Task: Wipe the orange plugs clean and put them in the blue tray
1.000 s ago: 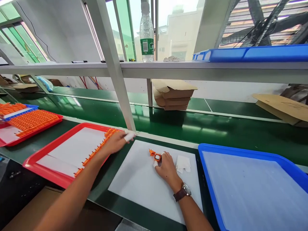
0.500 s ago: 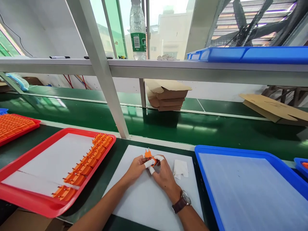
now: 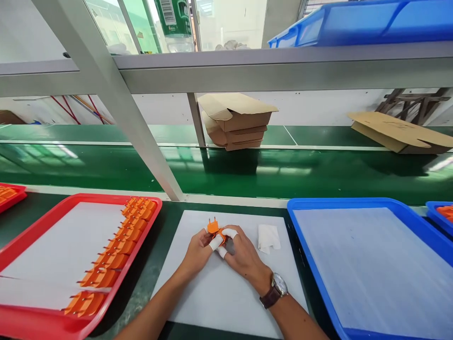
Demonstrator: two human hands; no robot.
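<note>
Over the white sheet (image 3: 226, 288), my left hand (image 3: 198, 250) and my right hand (image 3: 246, 255) meet around an orange two-pin plug (image 3: 213, 226). Its two pins point up and away from me. Orange material also shows between the fingertips, partly covered by them. White finger covers wrap some fingertips on both hands. Both hands are closed on the plug, thumbs on the near side. A folded white cloth or tissue (image 3: 269, 237) lies to the right of my right hand. On my right wrist is a watch (image 3: 275, 289).
At left, a red tray (image 3: 102, 317) carries a row of several orange plugs (image 3: 116, 257) along its right side. A paper-lined blue tray (image 3: 311, 302) lies at right. A slanted grey post (image 3: 141, 141) and cardboard boxes (image 3: 244, 123) stand beyond. A smaller blue tray (image 3: 432, 215) holds orange parts.
My view has tilted down, so the shelf and bottle sit higher in the picture. Both hands stay on the plug over the sheet, with only slight finger movement.
</note>
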